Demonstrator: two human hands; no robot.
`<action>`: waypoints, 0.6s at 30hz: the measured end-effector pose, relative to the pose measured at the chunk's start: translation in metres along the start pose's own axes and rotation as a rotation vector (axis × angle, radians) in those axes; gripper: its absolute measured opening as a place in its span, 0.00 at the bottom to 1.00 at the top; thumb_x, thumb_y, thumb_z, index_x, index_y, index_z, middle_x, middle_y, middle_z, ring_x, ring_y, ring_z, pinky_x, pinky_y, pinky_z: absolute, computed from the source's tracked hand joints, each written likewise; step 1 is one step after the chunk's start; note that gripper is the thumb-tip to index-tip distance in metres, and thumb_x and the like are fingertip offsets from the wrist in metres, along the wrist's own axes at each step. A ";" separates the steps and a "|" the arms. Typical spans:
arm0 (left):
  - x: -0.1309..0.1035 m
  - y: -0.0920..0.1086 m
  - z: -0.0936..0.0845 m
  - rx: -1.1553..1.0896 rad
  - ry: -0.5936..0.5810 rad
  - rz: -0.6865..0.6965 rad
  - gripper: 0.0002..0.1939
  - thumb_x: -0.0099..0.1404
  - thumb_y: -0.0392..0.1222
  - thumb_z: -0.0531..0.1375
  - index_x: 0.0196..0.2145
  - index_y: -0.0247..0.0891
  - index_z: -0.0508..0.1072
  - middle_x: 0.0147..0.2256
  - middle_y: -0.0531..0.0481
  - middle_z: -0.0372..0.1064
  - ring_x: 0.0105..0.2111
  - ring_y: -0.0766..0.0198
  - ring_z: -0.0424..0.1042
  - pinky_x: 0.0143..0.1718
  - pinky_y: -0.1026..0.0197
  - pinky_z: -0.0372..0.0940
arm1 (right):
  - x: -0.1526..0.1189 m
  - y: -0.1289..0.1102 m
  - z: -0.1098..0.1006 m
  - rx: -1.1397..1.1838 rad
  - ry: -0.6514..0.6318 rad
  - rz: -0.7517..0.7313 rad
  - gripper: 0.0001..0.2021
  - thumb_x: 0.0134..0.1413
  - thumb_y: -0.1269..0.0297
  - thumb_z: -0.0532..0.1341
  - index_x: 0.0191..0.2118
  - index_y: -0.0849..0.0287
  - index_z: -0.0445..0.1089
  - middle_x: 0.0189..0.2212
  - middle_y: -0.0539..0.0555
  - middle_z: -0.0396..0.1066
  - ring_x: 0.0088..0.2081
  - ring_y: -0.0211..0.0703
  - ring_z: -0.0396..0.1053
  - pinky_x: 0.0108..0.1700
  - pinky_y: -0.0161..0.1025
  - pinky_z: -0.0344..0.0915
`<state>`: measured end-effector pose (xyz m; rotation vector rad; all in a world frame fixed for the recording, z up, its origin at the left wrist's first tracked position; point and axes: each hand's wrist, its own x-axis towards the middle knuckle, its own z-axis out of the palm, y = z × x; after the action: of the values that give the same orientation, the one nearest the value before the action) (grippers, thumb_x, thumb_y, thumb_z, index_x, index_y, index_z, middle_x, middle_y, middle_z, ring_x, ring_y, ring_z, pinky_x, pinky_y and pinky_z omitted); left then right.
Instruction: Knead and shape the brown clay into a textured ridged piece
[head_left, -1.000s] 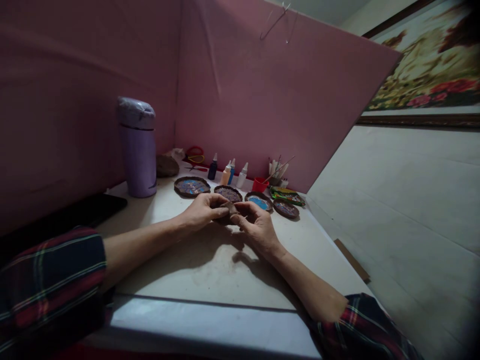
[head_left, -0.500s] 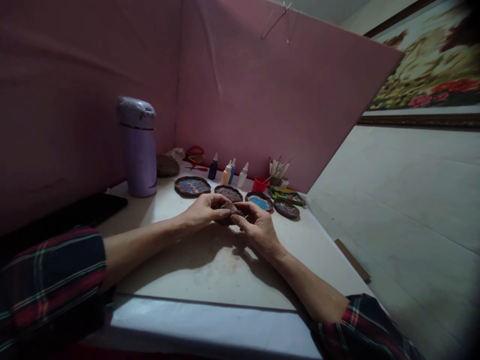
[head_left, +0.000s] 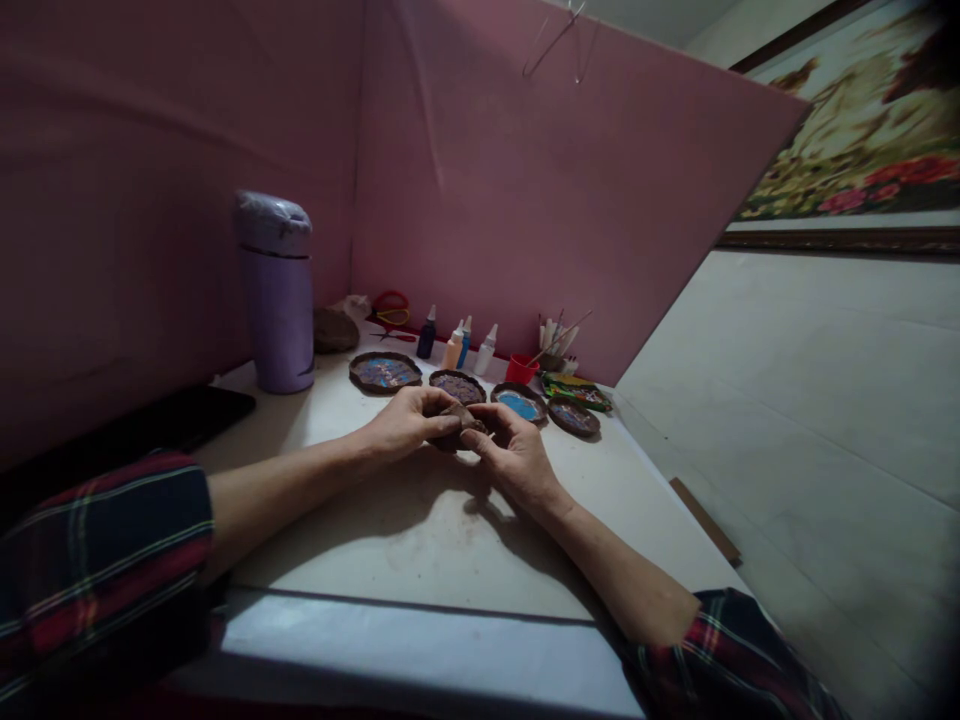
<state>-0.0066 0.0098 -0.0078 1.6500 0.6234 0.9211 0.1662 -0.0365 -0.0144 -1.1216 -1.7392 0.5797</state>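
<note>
You're sitting at the white bench point(head_left: 420, 540), purple flask point(head_left: 276, 292) standing far left, painted dishes point(head_left: 384, 371) lying behind, your left hand point(head_left: 405, 422) and right hand point(head_left: 517, 458) meeting mid-bench, fingers pinching a small brown clay piece point(head_left: 459, 420) between them.

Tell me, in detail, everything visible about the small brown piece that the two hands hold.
The brown piece is small, dull and clay-like, with an uneven, somewhat pointed outline; finer detail is too dark to tell. It is held just above the white table, pinched between the fingers of the left hand and the right hand, which cover much of it. It sits in front of a row of painted round dishes.
</note>
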 end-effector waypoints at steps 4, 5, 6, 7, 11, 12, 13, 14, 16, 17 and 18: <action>0.001 0.002 0.000 0.060 -0.005 0.003 0.13 0.54 0.43 0.62 0.35 0.30 0.74 0.31 0.45 0.72 0.29 0.64 0.70 0.31 0.63 0.64 | -0.001 0.000 0.000 0.011 -0.019 0.007 0.16 0.50 0.58 0.63 0.43 0.59 0.69 0.35 0.54 0.73 0.36 0.43 0.70 0.36 0.37 0.65; 0.001 0.002 0.000 0.079 -0.007 0.001 0.13 0.54 0.42 0.61 0.35 0.30 0.74 0.30 0.45 0.72 0.28 0.65 0.69 0.31 0.63 0.64 | -0.001 0.000 0.001 0.011 -0.022 0.004 0.16 0.50 0.57 0.63 0.43 0.59 0.69 0.35 0.54 0.73 0.36 0.43 0.70 0.36 0.37 0.65; 0.001 0.002 0.000 0.098 -0.007 -0.002 0.12 0.54 0.42 0.61 0.34 0.30 0.74 0.30 0.46 0.72 0.28 0.65 0.69 0.31 0.63 0.63 | -0.001 0.000 0.001 0.010 -0.023 0.001 0.16 0.50 0.57 0.63 0.43 0.59 0.69 0.35 0.54 0.73 0.36 0.43 0.70 0.37 0.37 0.65; 0.001 0.002 0.000 0.113 -0.005 -0.005 0.12 0.54 0.41 0.61 0.34 0.30 0.74 0.30 0.46 0.72 0.27 0.66 0.69 0.30 0.63 0.63 | -0.001 0.000 0.001 0.010 -0.022 -0.001 0.16 0.50 0.57 0.63 0.43 0.59 0.69 0.35 0.54 0.73 0.36 0.43 0.70 0.37 0.38 0.65; 0.002 0.000 -0.001 0.149 -0.007 0.001 0.11 0.54 0.41 0.60 0.33 0.30 0.74 0.29 0.47 0.71 0.27 0.66 0.68 0.30 0.64 0.63 | -0.002 0.000 0.001 0.013 -0.020 -0.005 0.15 0.50 0.58 0.63 0.43 0.59 0.69 0.35 0.54 0.73 0.36 0.43 0.70 0.38 0.38 0.66; 0.002 -0.001 -0.002 0.167 -0.006 0.008 0.12 0.54 0.41 0.60 0.33 0.30 0.74 0.29 0.47 0.71 0.27 0.66 0.68 0.31 0.64 0.63 | -0.002 0.001 0.001 0.010 -0.027 -0.004 0.15 0.50 0.58 0.63 0.43 0.60 0.69 0.35 0.54 0.73 0.36 0.43 0.70 0.38 0.38 0.66; 0.002 -0.002 -0.002 0.192 -0.003 0.014 0.12 0.54 0.41 0.60 0.34 0.30 0.74 0.29 0.47 0.71 0.28 0.65 0.69 0.31 0.64 0.63 | -0.002 0.001 0.001 0.005 -0.037 -0.002 0.15 0.50 0.59 0.63 0.43 0.60 0.69 0.35 0.54 0.73 0.36 0.43 0.70 0.38 0.38 0.66; 0.003 -0.004 -0.003 0.221 0.001 0.015 0.12 0.54 0.42 0.60 0.34 0.30 0.74 0.30 0.47 0.72 0.29 0.65 0.69 0.31 0.64 0.63 | -0.002 0.001 0.001 -0.001 -0.047 0.001 0.15 0.50 0.59 0.63 0.43 0.60 0.69 0.35 0.54 0.73 0.36 0.43 0.70 0.38 0.38 0.66; 0.003 -0.006 -0.003 0.269 0.002 0.009 0.13 0.54 0.43 0.60 0.35 0.30 0.74 0.31 0.47 0.72 0.30 0.64 0.69 0.32 0.63 0.63 | -0.002 0.002 0.001 -0.014 -0.068 0.010 0.15 0.50 0.60 0.63 0.43 0.60 0.69 0.35 0.54 0.73 0.37 0.43 0.70 0.38 0.38 0.66; 0.003 -0.006 -0.004 0.284 0.001 0.006 0.14 0.54 0.43 0.60 0.35 0.30 0.74 0.31 0.47 0.72 0.30 0.64 0.69 0.33 0.63 0.63 | -0.002 0.003 0.001 -0.016 -0.070 0.014 0.15 0.49 0.60 0.63 0.43 0.60 0.69 0.35 0.54 0.73 0.37 0.43 0.70 0.38 0.38 0.66; 0.004 -0.006 -0.004 0.293 -0.002 0.003 0.14 0.54 0.43 0.60 0.35 0.30 0.74 0.31 0.47 0.72 0.30 0.63 0.70 0.33 0.63 0.63 | -0.002 0.003 0.001 -0.013 -0.075 0.014 0.15 0.49 0.60 0.63 0.43 0.60 0.69 0.35 0.54 0.73 0.37 0.43 0.70 0.39 0.39 0.66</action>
<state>-0.0072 0.0163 -0.0127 1.9106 0.7836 0.8598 0.1674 -0.0370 -0.0183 -1.1346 -1.8028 0.6273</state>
